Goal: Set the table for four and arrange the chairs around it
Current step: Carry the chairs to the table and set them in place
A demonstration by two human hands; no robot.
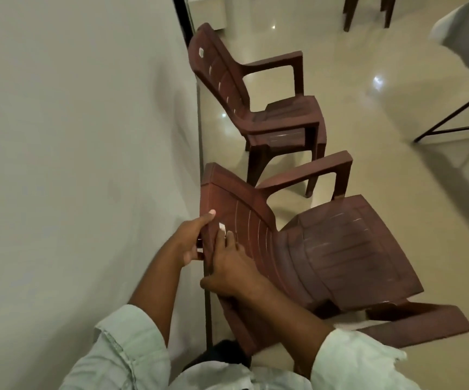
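Note:
A brown plastic armchair [340,249] stands right in front of me, its back against the wall. My left hand [192,239] grips the top edge of its backrest, thumb on the front and fingers behind. My right hand [232,270] holds the backrest just below, fingers over the slatted front and thumb round the rear edge. A second brown armchair [258,108] stands farther along the wall. The table [464,32], under a white cloth, shows at the top right corner.
A pale wall [72,136] runs along the left. The table's black legs [453,119] reach onto the glossy tiled floor [382,85] at right. Legs of another brown chair [368,9] show at the top edge.

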